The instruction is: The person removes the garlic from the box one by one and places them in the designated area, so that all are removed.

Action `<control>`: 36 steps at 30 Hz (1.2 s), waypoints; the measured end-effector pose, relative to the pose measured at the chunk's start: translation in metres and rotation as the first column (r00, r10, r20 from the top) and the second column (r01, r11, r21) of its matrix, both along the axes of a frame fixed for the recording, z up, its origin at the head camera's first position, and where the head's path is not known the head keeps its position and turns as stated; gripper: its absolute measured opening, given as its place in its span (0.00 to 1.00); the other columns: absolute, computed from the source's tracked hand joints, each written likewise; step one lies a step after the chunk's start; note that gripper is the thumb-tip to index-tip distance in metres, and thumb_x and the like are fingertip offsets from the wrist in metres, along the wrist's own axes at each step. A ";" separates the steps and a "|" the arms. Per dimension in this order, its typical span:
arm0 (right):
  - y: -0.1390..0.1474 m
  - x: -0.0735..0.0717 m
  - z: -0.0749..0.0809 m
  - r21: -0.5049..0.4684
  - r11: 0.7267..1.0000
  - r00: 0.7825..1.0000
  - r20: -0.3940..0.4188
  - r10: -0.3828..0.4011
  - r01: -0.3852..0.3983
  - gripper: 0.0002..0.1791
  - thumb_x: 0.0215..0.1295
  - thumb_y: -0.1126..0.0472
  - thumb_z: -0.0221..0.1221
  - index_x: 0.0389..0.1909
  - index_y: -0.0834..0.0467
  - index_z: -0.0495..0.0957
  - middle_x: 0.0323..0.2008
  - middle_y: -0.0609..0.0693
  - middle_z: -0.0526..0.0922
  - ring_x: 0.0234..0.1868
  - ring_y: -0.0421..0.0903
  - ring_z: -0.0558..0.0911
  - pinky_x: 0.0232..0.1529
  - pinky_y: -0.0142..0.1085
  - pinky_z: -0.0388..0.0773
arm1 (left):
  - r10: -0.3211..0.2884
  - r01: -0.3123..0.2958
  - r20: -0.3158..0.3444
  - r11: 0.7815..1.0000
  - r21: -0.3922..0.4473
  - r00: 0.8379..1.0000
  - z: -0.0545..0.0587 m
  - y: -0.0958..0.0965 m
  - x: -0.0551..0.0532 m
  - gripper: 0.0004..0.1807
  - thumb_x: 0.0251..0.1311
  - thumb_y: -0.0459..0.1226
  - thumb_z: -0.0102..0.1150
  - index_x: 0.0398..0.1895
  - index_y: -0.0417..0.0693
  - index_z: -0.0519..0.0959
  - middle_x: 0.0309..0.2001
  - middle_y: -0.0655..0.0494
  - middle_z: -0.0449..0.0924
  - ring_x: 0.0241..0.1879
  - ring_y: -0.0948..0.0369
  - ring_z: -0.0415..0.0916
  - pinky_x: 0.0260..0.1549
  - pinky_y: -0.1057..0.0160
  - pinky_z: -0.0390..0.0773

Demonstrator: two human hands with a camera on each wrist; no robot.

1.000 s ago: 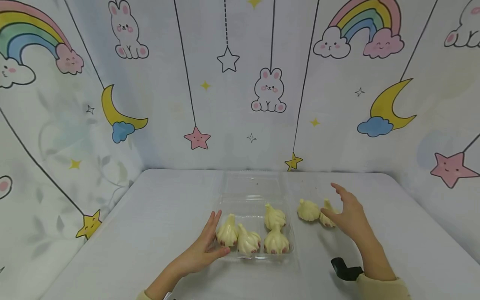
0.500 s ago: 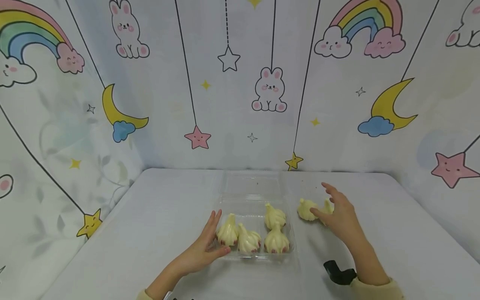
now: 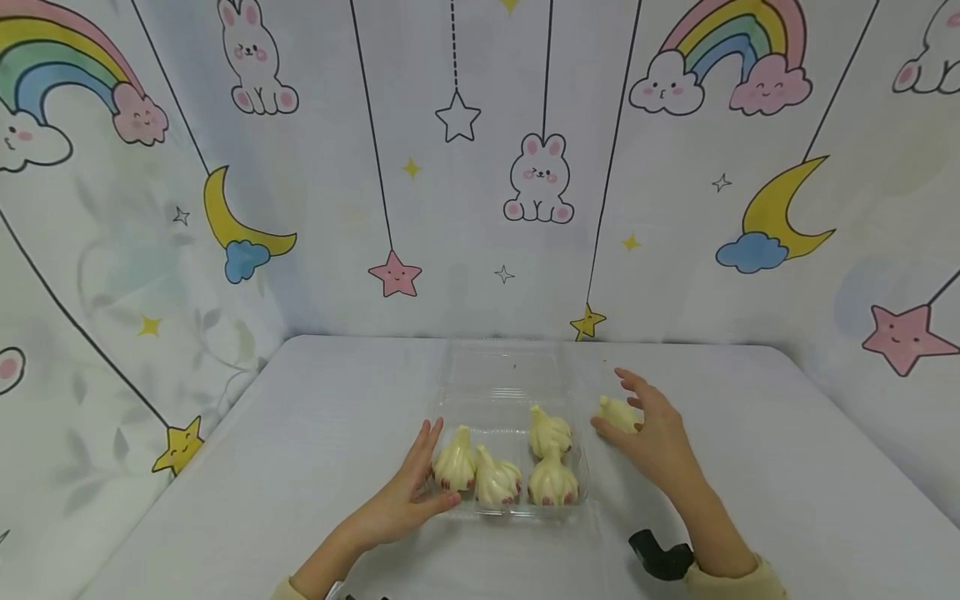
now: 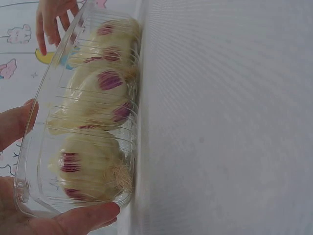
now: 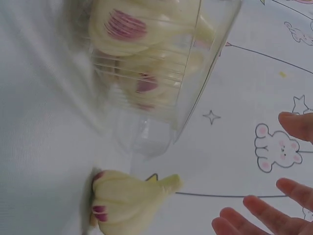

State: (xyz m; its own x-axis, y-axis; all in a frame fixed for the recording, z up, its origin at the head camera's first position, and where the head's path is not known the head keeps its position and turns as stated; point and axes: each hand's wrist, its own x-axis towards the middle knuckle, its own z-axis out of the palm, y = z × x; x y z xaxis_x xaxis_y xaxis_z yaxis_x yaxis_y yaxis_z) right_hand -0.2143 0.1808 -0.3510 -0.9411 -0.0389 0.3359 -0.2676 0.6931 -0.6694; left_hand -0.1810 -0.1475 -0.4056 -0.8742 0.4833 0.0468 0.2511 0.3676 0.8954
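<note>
A clear plastic clamshell box (image 3: 489, 437) stands mid-table, holding several cream garlic bulbs (image 3: 498, 479) with purple marks near their bases. My left hand (image 3: 401, 504) lies against its left front corner, fingers straight along the side and thumb by the front wall. In the left wrist view, that thumb (image 4: 90, 218) touches the box's lower corner. My right hand (image 3: 660, 437) hovers with fingers spread at a loose garlic bulb (image 3: 617, 411) right of the box. The other loose bulb is hidden behind this hand in the head view. The right wrist view shows a garlic bulb (image 5: 124, 200) apart from the fingertips (image 5: 254, 205).
The box's lid (image 3: 504, 367) is folded back flat behind it. White cloth covers the table (image 3: 337, 400), and a printed curtain (image 3: 465, 208) rises at its back and sides. A black wrist-worn piece (image 3: 660, 557) sits beside the right forearm.
My right hand has moved left, from the outer loose garlic bulb towards the one closer to the box. The left hand and the box have stayed in place.
</note>
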 end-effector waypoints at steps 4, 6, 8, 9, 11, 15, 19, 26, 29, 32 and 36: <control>-0.004 0.001 -0.001 -0.010 1.000 1.000 -0.009 0.008 -0.008 0.38 0.53 0.59 0.66 0.64 0.60 0.61 0.59 0.63 0.66 0.55 0.62 0.70 0.46 0.56 0.74 | -0.005 0.005 -0.003 1.000 -0.002 1.000 0.000 0.000 0.000 0.49 0.62 0.42 0.55 0.71 0.61 0.28 0.68 0.40 0.14 0.64 0.32 0.30 0.52 0.34 0.58; -0.006 0.002 -0.001 -0.015 1.000 1.000 -0.009 0.012 -0.012 0.38 0.53 0.58 0.66 0.64 0.60 0.60 0.60 0.62 0.66 0.55 0.62 0.70 0.46 0.55 0.74 | -0.011 0.011 -0.001 1.000 0.001 1.000 0.000 0.000 -0.001 0.49 0.62 0.41 0.54 0.71 0.60 0.28 0.68 0.40 0.14 0.64 0.31 0.31 0.52 0.34 0.59; -0.008 0.002 -0.002 -0.027 0.999 1.000 -0.009 0.022 -0.022 0.38 0.53 0.58 0.66 0.64 0.60 0.60 0.60 0.62 0.65 0.55 0.61 0.70 0.46 0.55 0.74 | -0.016 0.016 0.002 1.000 0.004 1.000 0.000 0.000 -0.001 0.49 0.63 0.41 0.54 0.71 0.60 0.28 0.67 0.40 0.13 0.64 0.30 0.32 0.52 0.34 0.59; -0.009 0.002 -0.002 -0.033 0.999 1.000 -0.012 0.028 -0.029 0.38 0.53 0.58 0.66 0.64 0.60 0.61 0.60 0.61 0.65 0.55 0.61 0.70 0.45 0.55 0.74 | -0.016 0.016 0.002 1.000 0.002 1.000 0.000 0.000 -0.001 0.49 0.63 0.41 0.54 0.71 0.60 0.28 0.68 0.40 0.13 0.64 0.30 0.32 0.52 0.34 0.59; -0.010 0.001 -0.002 -0.043 0.998 0.999 -0.018 0.039 -0.039 0.39 0.52 0.58 0.66 0.64 0.59 0.61 0.60 0.61 0.66 0.55 0.61 0.71 0.45 0.54 0.74 | -0.014 0.014 0.003 1.000 0.003 1.000 0.000 0.000 0.000 0.49 0.62 0.41 0.54 0.71 0.60 0.28 0.68 0.40 0.14 0.64 0.30 0.32 0.51 0.34 0.59; -0.013 0.000 -0.003 -0.059 0.997 0.998 -0.032 0.051 -0.053 0.38 0.51 0.59 0.67 0.64 0.58 0.62 0.59 0.59 0.67 0.55 0.60 0.71 0.45 0.54 0.75 | -0.005 0.005 0.005 1.000 0.002 1.000 0.001 0.000 0.000 0.49 0.62 0.42 0.55 0.71 0.61 0.28 0.68 0.40 0.15 0.64 0.31 0.32 0.51 0.35 0.60; -0.017 -0.003 -0.005 -0.080 0.994 0.997 -0.042 0.069 -0.072 0.38 0.50 0.61 0.68 0.63 0.58 0.63 0.58 0.60 0.68 0.53 0.60 0.72 0.44 0.53 0.76 | -0.009 0.009 0.007 1.000 0.009 1.000 0.001 0.000 0.000 0.48 0.62 0.41 0.55 0.71 0.61 0.28 0.68 0.40 0.14 0.64 0.31 0.32 0.51 0.35 0.60; -0.024 -0.005 -0.006 -0.115 0.986 0.992 0.006 0.123 -0.121 0.39 0.50 0.56 0.69 0.63 0.56 0.63 0.58 0.60 0.68 0.55 0.60 0.71 0.47 0.54 0.74 | -0.017 0.017 0.009 1.000 0.011 1.000 0.000 0.000 -0.001 0.48 0.62 0.41 0.54 0.71 0.62 0.28 0.68 0.41 0.14 0.64 0.31 0.32 0.52 0.35 0.60; -0.027 -0.005 -0.006 -0.113 0.984 0.990 0.029 0.140 -0.136 0.40 0.49 0.55 0.69 0.63 0.55 0.63 0.59 0.60 0.68 0.55 0.60 0.71 0.48 0.53 0.74 | -0.014 0.014 0.006 1.000 0.007 1.000 0.000 0.000 -0.001 0.48 0.62 0.41 0.54 0.71 0.61 0.28 0.68 0.40 0.14 0.64 0.31 0.31 0.52 0.35 0.59; -0.029 -0.005 -0.006 -0.098 0.985 0.988 0.035 0.150 -0.146 0.40 0.49 0.55 0.69 0.63 0.54 0.63 0.59 0.60 0.68 0.55 0.59 0.71 0.47 0.52 0.75 | -0.011 0.011 0.010 1.000 0.004 1.000 0.001 0.000 -0.001 0.48 0.62 0.41 0.54 0.71 0.60 0.28 0.68 0.40 0.14 0.64 0.31 0.31 0.52 0.35 0.58; -0.033 -0.007 -0.007 -0.090 0.982 0.985 0.036 0.170 -0.166 0.39 0.48 0.54 0.69 0.62 0.54 0.64 0.58 0.59 0.69 0.54 0.60 0.72 0.45 0.50 0.76 | -0.008 0.008 0.011 1.000 -0.001 1.000 0.001 0.001 -0.001 0.48 0.63 0.42 0.54 0.71 0.60 0.28 0.68 0.41 0.13 0.64 0.31 0.30 0.52 0.34 0.58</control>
State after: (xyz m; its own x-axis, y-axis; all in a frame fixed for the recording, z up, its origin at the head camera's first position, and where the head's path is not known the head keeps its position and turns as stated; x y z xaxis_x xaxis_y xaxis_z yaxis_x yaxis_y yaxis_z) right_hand -0.2218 0.1482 -0.3581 -0.9374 -0.1705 0.3038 -0.3447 0.5799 -0.7382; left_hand -0.1816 -0.1470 -0.4048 -0.8707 0.4905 0.0366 0.2442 0.3663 0.8979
